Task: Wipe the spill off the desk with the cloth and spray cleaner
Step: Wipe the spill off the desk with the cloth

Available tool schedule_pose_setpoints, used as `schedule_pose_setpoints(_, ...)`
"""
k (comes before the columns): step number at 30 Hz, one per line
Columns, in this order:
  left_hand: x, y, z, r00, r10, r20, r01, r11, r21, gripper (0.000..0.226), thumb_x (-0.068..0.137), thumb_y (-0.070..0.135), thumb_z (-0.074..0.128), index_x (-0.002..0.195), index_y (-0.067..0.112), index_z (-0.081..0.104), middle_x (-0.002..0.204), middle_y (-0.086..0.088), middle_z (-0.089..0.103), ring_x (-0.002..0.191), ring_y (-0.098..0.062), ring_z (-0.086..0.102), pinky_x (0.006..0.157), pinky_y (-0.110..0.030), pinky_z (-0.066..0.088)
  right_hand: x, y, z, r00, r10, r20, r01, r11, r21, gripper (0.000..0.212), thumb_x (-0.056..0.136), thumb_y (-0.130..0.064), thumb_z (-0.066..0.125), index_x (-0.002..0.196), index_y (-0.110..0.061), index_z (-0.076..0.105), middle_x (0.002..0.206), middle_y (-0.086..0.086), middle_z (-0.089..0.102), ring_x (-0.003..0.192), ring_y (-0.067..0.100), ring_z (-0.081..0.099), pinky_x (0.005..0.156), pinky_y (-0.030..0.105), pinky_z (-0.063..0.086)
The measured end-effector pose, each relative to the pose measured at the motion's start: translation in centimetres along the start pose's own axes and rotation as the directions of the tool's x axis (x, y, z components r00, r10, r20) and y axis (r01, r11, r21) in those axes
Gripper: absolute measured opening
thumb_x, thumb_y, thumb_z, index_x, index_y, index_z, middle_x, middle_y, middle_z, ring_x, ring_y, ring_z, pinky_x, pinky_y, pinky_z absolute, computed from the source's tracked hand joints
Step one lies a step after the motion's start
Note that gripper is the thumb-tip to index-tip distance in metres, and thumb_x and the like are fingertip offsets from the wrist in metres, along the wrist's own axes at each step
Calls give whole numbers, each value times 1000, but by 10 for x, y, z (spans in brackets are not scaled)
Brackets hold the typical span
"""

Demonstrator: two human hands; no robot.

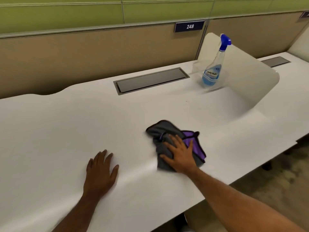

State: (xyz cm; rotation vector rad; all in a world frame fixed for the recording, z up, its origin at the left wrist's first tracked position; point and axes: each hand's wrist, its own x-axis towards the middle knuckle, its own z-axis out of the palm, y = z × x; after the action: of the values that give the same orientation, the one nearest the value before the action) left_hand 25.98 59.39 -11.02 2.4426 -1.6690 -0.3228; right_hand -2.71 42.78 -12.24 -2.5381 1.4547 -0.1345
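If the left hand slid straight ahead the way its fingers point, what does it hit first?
Probably nothing soon: the left hand lies flat on the desk, fingers pointing up-desk. Bare surface lies ahead until the recessed cable hatch, though depth is hard to judge.

Around the cloth (168,131) the white desk (66,124) lies bare to its left and behind it. Farther back a recessed cable hatch (151,80) sits flush. Back-right of the cloth, a spray bottle (213,71) and curved divider (247,76) block passage.
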Motion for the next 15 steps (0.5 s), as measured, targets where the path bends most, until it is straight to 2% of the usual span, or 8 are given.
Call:
schedule_pose_setpoints(3, 1, -2, -2, 999, 27, 28, -27, 1000, 9, 81, 84, 62, 14, 147, 19, 38, 159, -4, 27, 149, -23, 20, 121, -44, 12, 17, 6, -8, 992, 126, 8, -126, 992, 19, 64, 87, -71, 39, 146, -44, 34, 163, -9, 14, 151, 19, 4, 109, 72, -8)
schedule_pose_setpoints(7, -10, -12, -8, 999, 43, 28, -43, 999, 9, 75, 87, 58, 24, 143, 14, 46, 153, -10, 39, 143, -28, 35, 117, -46, 27, 6, -27, 4, 992, 128, 23, -126, 990, -62, 75, 83, -79, 30, 148, -42, 27, 164, 0, 12, 151, 28, 0, 106, 75, -8)
schedule_pose_setpoints(9, -21, -18, -7, 1000, 27, 12, -27, 1000, 8, 69, 89, 55, 29, 140, 13, 49, 151, -11, 43, 139, -30, 40, 114, -48, 32, -10, -55, 14, 999, 14, 43, -12, 999, -50, 81, 78, -84, 28, 148, -44, 27, 164, 2, 10, 150, 31, -1, 104, 75, -13)
schedule_pose_setpoints(11, -27, -19, -6, 1000, 9, 1, -9, 1000, 3, 66, 90, 53, 32, 139, 13, 50, 149, -12, 45, 138, -31, 42, 112, -49, 34, -26, -82, 25, 983, -168, 80, 170, 985, -32, 82, 76, -87, 28, 147, -45, 27, 165, 1, 9, 151, 32, -3, 104, 77, -13)
schedule_pose_setpoints(13, -28, -17, -5, 1000, -6, -3, 6, 1000, -6, 66, 90, 52, 32, 139, 13, 50, 149, -12, 46, 137, -32, 43, 111, -50, 35, -38, -94, 35, 930, -348, 117, 353, 935, -25, 79, 78, -85, 31, 146, -45, 28, 165, -1, 8, 151, 31, -5, 104, 77, -8)
schedule_pose_setpoints(15, -28, -15, -4, 1000, -21, -3, 21, 1000, -6, 66, 89, 53, 32, 139, 13, 49, 149, -12, 45, 138, -32, 42, 112, -50, 34, -41, -87, 35, 883, -457, 110, 461, 887, -11, 73, 80, -80, 36, 144, -45, 33, 164, -4, 13, 151, 27, -1, 106, 76, -5)
